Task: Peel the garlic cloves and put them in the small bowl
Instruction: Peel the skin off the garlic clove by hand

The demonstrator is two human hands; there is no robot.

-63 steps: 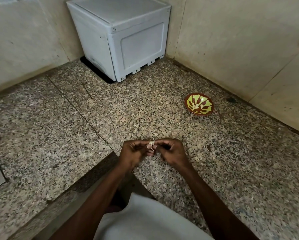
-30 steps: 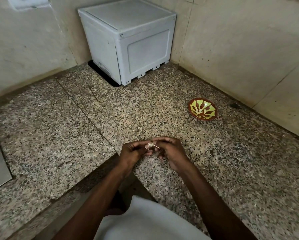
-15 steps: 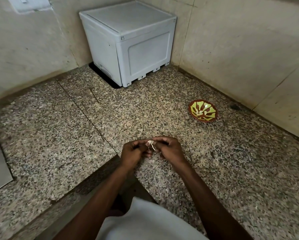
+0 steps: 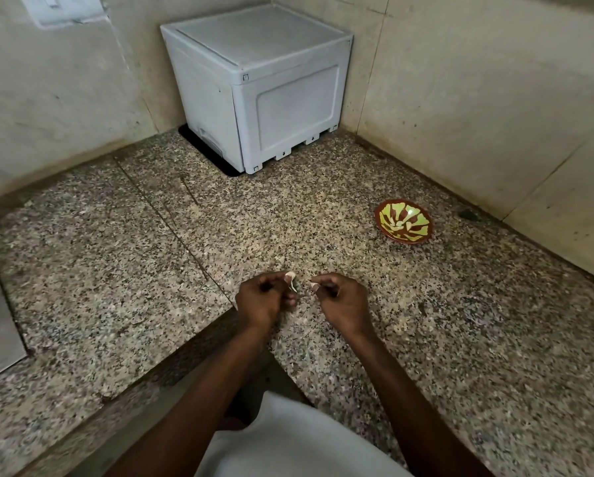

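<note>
While both hands hover just above the front edge of the granite counter (image 4: 460,339), I read the garlic clove (image 4: 290,277) as a tiny, light thing pinched at the fingertips of the left hand (image 4: 266,299), with a thin strip of skin hanging from it. The right hand (image 4: 340,301) sits just beside it, apart from the left, its fingers curled and nipping what looks like a torn-off scrap of peel (image 4: 313,285); it is too small for me to be sure it is only skin.

I judge the clove to be firm but slick once bare, so it could squirt out of a hard squeeze. I would hold it by its flanks with thumb and forefinger, leaving the tip and root end free for the other hand's nail to catch the skin. The peel is papery, weightless and brittle; it tears in strips and may cling to the fingers, so it wants a flick to let go.

The small bowl (image 4: 404,222) stands well apart from the hands, toward the counter's back right edge near the wall. I cannot tell whether any cloves lie inside against its green and brown pattern. A grey plastic box (image 4: 257,84) fills the back corner.
</note>
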